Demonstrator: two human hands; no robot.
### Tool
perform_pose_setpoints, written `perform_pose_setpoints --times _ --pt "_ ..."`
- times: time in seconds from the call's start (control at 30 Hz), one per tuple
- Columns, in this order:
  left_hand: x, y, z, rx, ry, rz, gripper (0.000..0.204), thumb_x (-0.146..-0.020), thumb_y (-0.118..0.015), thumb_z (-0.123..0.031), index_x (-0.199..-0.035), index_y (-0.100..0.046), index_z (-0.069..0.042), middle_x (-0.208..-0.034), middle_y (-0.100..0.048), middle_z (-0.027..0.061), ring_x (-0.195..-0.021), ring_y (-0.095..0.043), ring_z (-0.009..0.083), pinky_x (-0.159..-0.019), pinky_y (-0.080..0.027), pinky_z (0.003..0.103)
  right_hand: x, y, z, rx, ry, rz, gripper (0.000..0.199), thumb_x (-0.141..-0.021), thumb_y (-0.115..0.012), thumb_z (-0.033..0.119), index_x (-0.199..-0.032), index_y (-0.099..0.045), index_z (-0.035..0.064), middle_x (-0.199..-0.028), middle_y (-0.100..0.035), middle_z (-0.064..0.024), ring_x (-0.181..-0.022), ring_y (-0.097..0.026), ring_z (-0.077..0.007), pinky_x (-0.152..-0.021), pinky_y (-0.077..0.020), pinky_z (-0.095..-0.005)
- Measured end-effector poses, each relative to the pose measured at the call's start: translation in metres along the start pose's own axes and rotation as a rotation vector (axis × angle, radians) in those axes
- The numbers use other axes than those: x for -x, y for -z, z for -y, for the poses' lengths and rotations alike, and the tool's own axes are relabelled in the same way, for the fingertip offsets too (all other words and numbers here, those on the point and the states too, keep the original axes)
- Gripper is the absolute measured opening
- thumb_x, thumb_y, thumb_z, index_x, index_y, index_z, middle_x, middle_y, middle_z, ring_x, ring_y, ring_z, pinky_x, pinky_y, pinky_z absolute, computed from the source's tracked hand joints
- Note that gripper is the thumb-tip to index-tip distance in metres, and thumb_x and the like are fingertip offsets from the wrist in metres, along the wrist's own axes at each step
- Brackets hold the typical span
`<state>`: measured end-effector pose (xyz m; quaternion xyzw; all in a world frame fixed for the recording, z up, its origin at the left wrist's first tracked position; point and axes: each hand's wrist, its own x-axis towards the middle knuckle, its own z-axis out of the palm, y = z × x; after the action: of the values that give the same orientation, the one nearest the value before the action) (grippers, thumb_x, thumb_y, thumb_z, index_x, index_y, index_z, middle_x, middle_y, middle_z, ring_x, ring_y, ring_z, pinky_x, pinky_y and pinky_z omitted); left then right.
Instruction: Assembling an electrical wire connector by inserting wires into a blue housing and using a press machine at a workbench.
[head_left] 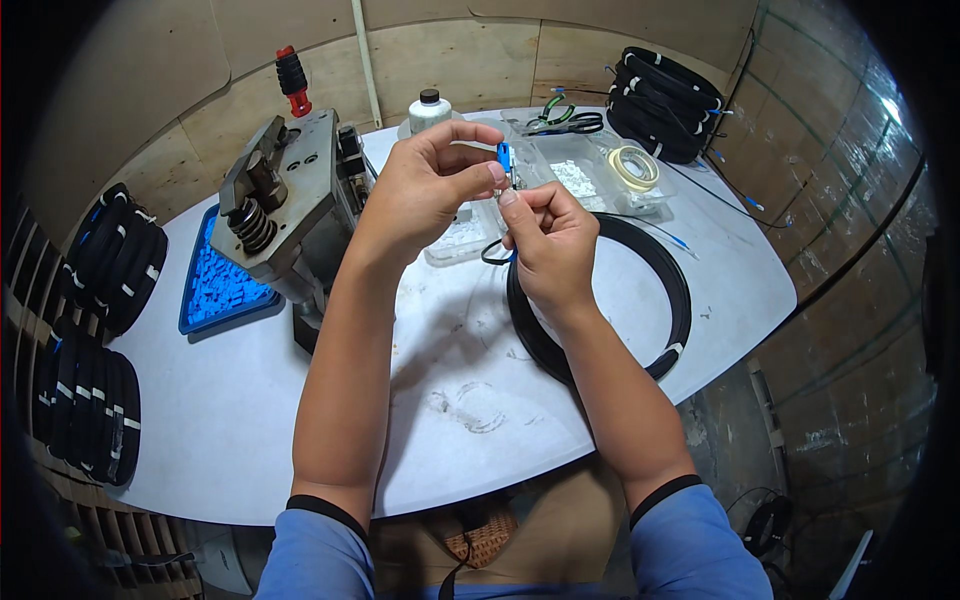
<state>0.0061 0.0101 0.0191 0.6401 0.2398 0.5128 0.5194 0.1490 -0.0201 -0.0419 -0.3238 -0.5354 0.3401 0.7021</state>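
My left hand [425, 190] is raised over the table, thumb and fingers pinched on a small blue connector piece [504, 156]. Just below it, my right hand [550, 245] pinches the end of a thin black cable [493, 254], and the fingertips of both hands nearly meet. A short light-coloured part shows between them, too small to make out. The cable bends in a loop beside my right hand. Under that hand and forearm lies a large black cable coil [683, 300], bound with white tape. My right fingers hide part of the cable end.
A metal hand press [300, 170] with a red-black handle stands left, beside a blue tray [190, 325] of small blue parts. Clear boxes of white parts [572, 180], a tape roll [634, 168], pliers [552, 108], scissors [580, 124], a bottle [430, 112] and stacked coils [665, 105] stand behind.
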Motion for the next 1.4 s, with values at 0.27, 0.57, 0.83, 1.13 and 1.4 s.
perform_pose_setpoints --times 0.27,0.57,0.83,1.13,1.4 --pt "-0.0001 0.0005 0.0024 0.032 0.001 0.004 0.029 -0.083 -0.067 -0.002 -0.111 -0.059 0.003 -0.093 -0.067 0.0123 -0.084 -0.063 0.0141 -0.077 -0.053 0.027 0.0009 0.001 0.0003 -0.008 -0.017 0.018 0.015 -0.089 -0.067 0.013 -0.08 -0.06 0.0034 -0.064 -0.058 0.002 -0.054 -0.052 -0.0029 -0.052 -0.0416 -0.0177" --pt "0.0008 -0.0008 0.0005 0.009 -0.009 -0.014 0.03 -0.082 -0.068 -0.002 -0.111 -0.059 0.003 -0.093 -0.066 0.012 -0.084 -0.063 0.0142 -0.076 -0.053 0.028 0.0009 -0.0018 0.0017 -0.006 0.036 -0.013 0.013 -0.088 -0.066 0.008 -0.079 -0.059 0.0017 -0.059 -0.057 0.0016 -0.052 -0.049 -0.0007 -0.047 -0.0375 -0.0173" --pt "0.0009 -0.0027 0.0014 0.009 -0.031 -0.012 0.031 -0.081 -0.068 -0.001 -0.11 -0.06 0.001 -0.095 -0.063 0.0108 -0.085 -0.062 0.0142 -0.077 -0.052 0.027 0.0011 -0.002 0.0015 -0.007 0.041 -0.033 0.014 -0.088 -0.067 0.01 -0.079 -0.059 0.0023 -0.058 -0.057 0.0021 -0.052 -0.05 -0.0011 -0.047 -0.0381 -0.0173" --pt "0.001 -0.0029 0.0007 0.039 -0.02 -0.002 0.03 -0.082 -0.066 0.0 -0.111 -0.06 0.002 -0.096 -0.063 0.0111 -0.086 -0.062 0.0141 -0.078 -0.053 0.027 0.0005 -0.0011 0.0001 0.0 0.045 -0.032 0.014 -0.088 -0.067 0.01 -0.079 -0.059 0.0021 -0.058 -0.057 0.0023 -0.051 -0.05 -0.001 -0.047 -0.0385 -0.0172" --pt "0.0014 -0.0029 -0.0001 0.038 -0.027 0.0 0.031 -0.082 -0.068 -0.001 -0.111 -0.06 0.002 -0.093 -0.065 0.0115 -0.084 -0.063 0.0144 -0.077 -0.053 0.028 0.0006 -0.0016 0.0006 -0.01 0.037 -0.029 0.015 -0.088 -0.067 0.01 -0.079 -0.059 0.0021 -0.059 -0.057 0.002 -0.051 -0.05 -0.001 -0.047 -0.0384 -0.0174"
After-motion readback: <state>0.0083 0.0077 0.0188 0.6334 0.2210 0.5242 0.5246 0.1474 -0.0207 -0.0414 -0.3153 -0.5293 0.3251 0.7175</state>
